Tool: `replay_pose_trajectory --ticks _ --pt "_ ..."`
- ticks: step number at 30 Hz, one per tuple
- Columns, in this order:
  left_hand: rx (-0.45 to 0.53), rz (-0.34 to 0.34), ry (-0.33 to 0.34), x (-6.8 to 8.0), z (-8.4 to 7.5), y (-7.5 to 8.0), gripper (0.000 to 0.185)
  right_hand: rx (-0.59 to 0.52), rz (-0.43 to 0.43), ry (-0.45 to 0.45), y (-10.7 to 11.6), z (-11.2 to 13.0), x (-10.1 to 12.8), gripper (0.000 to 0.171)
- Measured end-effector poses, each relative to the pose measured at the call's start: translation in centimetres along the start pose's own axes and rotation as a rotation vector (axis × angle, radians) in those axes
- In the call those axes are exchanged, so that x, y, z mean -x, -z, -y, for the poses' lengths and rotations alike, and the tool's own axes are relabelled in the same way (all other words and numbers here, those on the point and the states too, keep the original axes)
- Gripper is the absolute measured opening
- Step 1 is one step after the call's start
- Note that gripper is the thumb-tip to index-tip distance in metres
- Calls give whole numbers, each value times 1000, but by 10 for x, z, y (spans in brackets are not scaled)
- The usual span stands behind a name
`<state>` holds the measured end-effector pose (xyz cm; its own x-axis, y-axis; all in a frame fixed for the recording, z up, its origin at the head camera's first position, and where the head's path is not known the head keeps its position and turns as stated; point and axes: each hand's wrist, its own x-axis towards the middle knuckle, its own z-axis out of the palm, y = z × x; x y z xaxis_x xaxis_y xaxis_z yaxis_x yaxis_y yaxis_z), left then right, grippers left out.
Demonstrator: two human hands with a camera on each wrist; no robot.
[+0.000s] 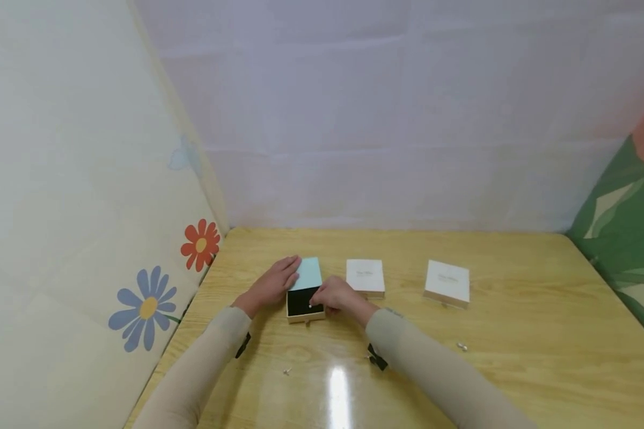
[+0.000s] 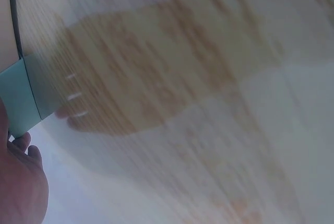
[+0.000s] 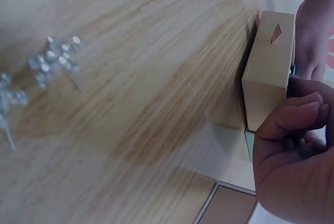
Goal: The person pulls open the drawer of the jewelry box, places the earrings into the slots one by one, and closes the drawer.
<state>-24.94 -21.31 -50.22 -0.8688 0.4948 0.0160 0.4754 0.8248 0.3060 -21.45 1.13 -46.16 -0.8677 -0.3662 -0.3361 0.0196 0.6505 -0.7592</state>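
Note:
A jewelry box with a teal sleeve (image 1: 307, 273) has its cream drawer (image 1: 307, 319) slid out toward me, showing a black lining. My left hand (image 1: 275, 282) holds the sleeve from its left side, fingers over the top edge. Thumb and fingertips of my right hand (image 1: 339, 294) come together over the lining, with a small shiny earring (image 1: 310, 306) at their tips. In the right wrist view, the drawer front (image 3: 269, 51) has a small pull tab, and my right hand (image 3: 297, 145) bends at its open edge. The earring is hidden there by the fingers.
Two white boxes (image 1: 365, 276) (image 1: 447, 282) stand to the right of the teal one. Small silver earrings lie on the wooden table (image 1: 515, 292): one stud (image 1: 287, 371) in front and another piece (image 1: 462, 346) at the right. A beaded stud (image 3: 55, 62) shows close up in the right wrist view.

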Motion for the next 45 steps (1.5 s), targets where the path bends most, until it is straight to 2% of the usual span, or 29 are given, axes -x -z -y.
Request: replay_pose_trajectory --ticks 6,11,15,21,28,33,45 --pt "39 -7 5 0 -3 -1 56 103 -9 14 -2 0 -5 15" --pt "0 -17 -24 -1 -3 1 55 136 -25 9 -2 4 -5 18" --pt "4 -22 -28 0 -3 2 55 161 -32 10 -3 7 -5 21" --pt "33 -28 -6 -1 -3 3 55 235 -31 57 -4 8 -6 24" --pt "35 -4 15 -1 -3 5 55 339 -32 118 -6 8 -6 26" --pt "55 0 33 0 -3 4 56 359 -15 127 -7 11 -2 27" --pt "48 4 37 0 -1 0 56 530 -71 202 -13 10 3 19"
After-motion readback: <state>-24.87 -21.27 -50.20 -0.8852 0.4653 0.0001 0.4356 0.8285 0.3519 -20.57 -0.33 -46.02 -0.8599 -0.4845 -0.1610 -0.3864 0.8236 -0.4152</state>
